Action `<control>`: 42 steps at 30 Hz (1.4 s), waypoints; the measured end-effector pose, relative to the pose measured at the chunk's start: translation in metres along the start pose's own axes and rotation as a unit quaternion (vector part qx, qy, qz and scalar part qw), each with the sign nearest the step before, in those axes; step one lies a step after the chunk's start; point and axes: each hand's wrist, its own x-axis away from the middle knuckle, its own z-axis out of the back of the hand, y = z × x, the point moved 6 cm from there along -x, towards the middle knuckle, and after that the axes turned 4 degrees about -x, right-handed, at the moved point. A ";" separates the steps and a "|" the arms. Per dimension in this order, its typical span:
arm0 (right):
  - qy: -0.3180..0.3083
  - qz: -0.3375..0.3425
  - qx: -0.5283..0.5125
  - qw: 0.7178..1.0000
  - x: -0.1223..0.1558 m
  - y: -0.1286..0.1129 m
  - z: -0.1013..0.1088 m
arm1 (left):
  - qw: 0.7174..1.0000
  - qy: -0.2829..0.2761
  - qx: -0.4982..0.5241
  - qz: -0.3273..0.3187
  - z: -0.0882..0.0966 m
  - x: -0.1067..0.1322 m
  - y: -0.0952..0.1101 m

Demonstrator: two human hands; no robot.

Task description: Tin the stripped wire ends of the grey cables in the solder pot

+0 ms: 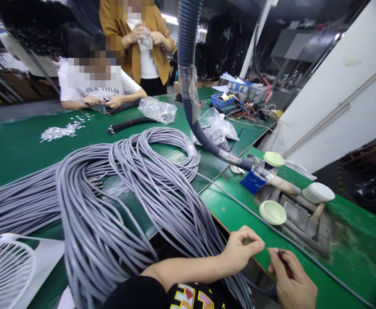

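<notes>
My left hand (243, 249) is closed in a pinch, thumb against forefinger, on the tip of a thin wire (266, 248). Just to its right, my right hand (293, 279) is closed around small dark wire ends (281, 252), which poke out between thumb and fingers. Only a short piece of wire shows between the two hands; the rest is hidden in the right hand. Large loops of grey cable (87, 214) hang over the table edge left of my hands. A single grey cable (239, 206) runs across the green table behind them.
A blue box (254, 181) sits at the end of a ribbed hose (191, 86). Pale green lids (272, 213) and a white tub (318, 192) stand near a soiled metal plate (304, 219). A white fan (7, 274) is at lower left. Two people (100, 92) work across the table.
</notes>
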 end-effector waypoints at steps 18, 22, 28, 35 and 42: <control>-0.151 0.109 0.242 0.952 -0.153 0.001 0.004 | 0.876 -0.057 -0.381 -0.290 0.028 -0.031 0.018; -0.227 0.078 0.332 0.913 -0.160 0.010 -0.018 | 0.850 -0.078 -0.414 -0.318 0.025 -0.028 0.015; -0.292 0.047 0.447 0.844 -0.159 0.018 -0.033 | 0.839 -0.086 -0.435 -0.316 0.023 -0.028 0.014; -0.291 0.010 0.500 0.816 -0.156 0.019 -0.036 | 0.836 -0.090 -0.443 -0.311 0.022 -0.029 0.013; -0.222 0.028 0.487 0.844 -0.174 0.020 0.004 | 0.877 -0.075 -0.393 -0.265 0.027 -0.032 0.017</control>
